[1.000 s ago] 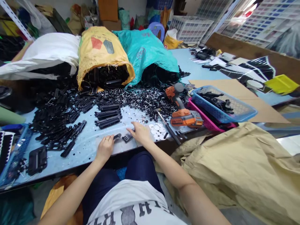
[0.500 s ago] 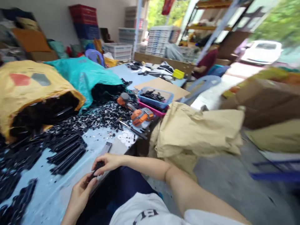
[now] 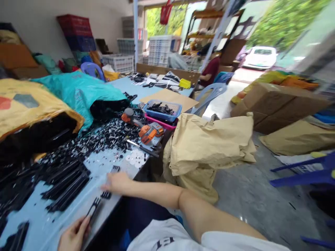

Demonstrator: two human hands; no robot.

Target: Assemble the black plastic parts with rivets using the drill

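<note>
One yellow sack (image 3: 44,108) leads off at far left, its dark mouth open towards me on the table (image 3: 101,158). Just in front, a row of black bars (image 3: 68,191) lies at a slant. Down low comes my left grip (image 3: 73,233), fingers and thumb clamped on a slim black part (image 3: 94,206) at the table's near edge, its far end pointing away from me! Behind, a teal sack (image 3: 81,94) slumps, with a heap of small black and silver bits (image 3: 104,137) along its front. Over to my right grip (image 3: 119,183), a blur above the table; whether it's closed on anything, I cannot tell. A black block (image 3: 106,195) shows right below it, near the slim part's tip, and a toothed black piece (image 3: 115,168) pokes out just beyond. White discs (image 3: 134,158) next, then a black-handled tool (image 3: 146,150), an orange-and-grey drill (image 3: 148,133), and a blue basket (image 3: 159,114) of black pieces over a pink one. Farther right, a big tan paper bag (image 3: 209,143).
</note>
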